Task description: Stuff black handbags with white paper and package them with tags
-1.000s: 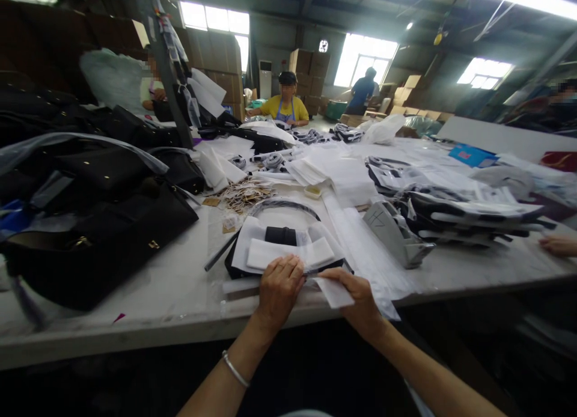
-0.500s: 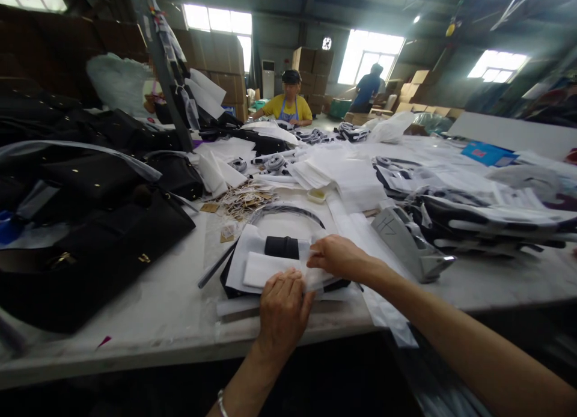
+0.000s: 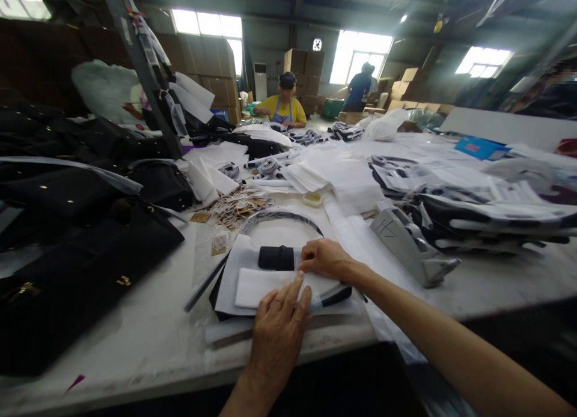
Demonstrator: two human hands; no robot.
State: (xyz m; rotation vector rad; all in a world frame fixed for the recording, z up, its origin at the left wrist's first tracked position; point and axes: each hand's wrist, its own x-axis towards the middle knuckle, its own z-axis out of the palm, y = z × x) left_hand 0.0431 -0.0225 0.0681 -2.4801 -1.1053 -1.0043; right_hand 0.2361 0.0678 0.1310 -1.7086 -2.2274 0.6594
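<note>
A flat black bag (image 3: 219, 312), partly covered by a white foam sheet (image 3: 228, 285), lies on the table in front of me. Its wrapped handle (image 3: 282, 217) arches away at the back. On the sheet rest a folded white foam pad (image 3: 256, 286) and a small black piece with a band (image 3: 270, 258). My left hand (image 3: 279, 324) lies flat with fingers stretched out over the pad's right part. Just right of the black piece, my right hand (image 3: 327, 259) has its fingers closed in a pinch; what is between them is hidden. Clear film shows near its fingertips.
A grey tape dispenser (image 3: 399, 249) stands to the right, before a stack of wrapped black bags (image 3: 478, 222). Large black bags (image 3: 90, 273) crowd the left. Behind are a heap of stringed tags (image 3: 237, 210) and white sheets (image 3: 347, 176). A co-worker (image 3: 283, 107) sits across the table.
My left hand has spread its fingers more over the pad. My right hand has moved slightly left, closer to the black piece, with its fingers more tightly curled. The view has shifted a little.
</note>
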